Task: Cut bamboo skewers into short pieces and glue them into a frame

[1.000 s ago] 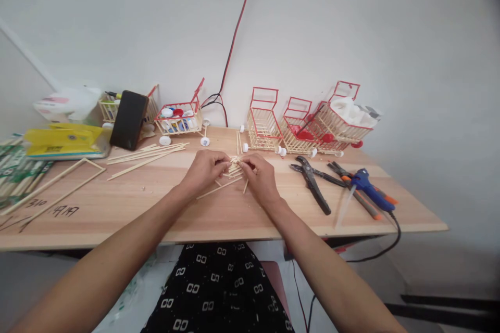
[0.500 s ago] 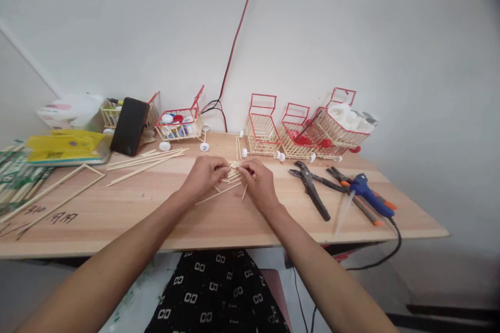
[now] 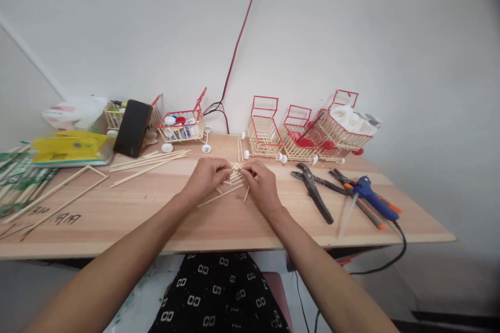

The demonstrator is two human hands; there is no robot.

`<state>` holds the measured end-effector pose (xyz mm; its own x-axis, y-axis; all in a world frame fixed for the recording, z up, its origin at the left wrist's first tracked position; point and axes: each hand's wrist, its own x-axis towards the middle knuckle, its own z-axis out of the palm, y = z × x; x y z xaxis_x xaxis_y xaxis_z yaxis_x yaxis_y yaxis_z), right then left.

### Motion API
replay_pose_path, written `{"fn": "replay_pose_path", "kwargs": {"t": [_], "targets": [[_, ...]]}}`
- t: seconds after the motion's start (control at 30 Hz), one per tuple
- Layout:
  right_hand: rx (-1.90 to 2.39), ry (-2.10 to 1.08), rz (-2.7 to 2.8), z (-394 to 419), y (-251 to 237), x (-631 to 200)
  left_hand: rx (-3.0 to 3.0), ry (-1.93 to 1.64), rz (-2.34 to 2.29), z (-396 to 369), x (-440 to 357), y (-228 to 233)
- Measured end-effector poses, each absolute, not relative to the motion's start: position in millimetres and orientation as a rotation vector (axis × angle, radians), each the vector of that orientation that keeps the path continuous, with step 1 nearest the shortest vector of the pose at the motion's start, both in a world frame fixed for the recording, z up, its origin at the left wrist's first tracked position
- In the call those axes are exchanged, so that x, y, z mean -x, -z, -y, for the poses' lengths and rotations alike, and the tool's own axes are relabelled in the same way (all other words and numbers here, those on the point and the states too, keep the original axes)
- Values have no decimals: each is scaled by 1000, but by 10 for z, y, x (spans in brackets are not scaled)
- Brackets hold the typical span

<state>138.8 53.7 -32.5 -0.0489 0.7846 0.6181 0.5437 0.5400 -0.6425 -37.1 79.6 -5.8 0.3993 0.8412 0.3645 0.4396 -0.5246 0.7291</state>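
Observation:
Close together at the middle of the table, my left hand (image 3: 211,175) and my right hand (image 3: 261,182) both pinch at short wooden sticks (image 3: 236,167). The fingers of each are closed, and the pieces between the fingertips are small and partly covered. Below and between the hands lie several more short sticks (image 3: 233,180) on the wood. A longer thin stick (image 3: 220,195) slants beneath my left hand, and another stick (image 3: 247,193) lies beside my right fingers.
Stick-built toy carts (image 3: 265,132) with red trim line the wall. Right are black cutters (image 3: 314,195), orange-handled pliers (image 3: 369,212) and a blue glue gun (image 3: 373,200) with its cord. Left are loose long sticks (image 3: 150,165), a phone (image 3: 133,127) and a yellow pack (image 3: 72,149).
The whole view has shifted slightly, so everything sits a little lower and to the right. Both hands keep the same pinch over the short sticks.

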Motion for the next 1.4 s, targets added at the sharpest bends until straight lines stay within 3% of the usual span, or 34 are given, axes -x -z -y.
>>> {"fn": "replay_pose_path", "kwargs": {"t": [1.4], "targets": [[1098, -306, 1722, -531, 322, -1386, -2186, -1004, -1090, -789, 375, 48]]}}
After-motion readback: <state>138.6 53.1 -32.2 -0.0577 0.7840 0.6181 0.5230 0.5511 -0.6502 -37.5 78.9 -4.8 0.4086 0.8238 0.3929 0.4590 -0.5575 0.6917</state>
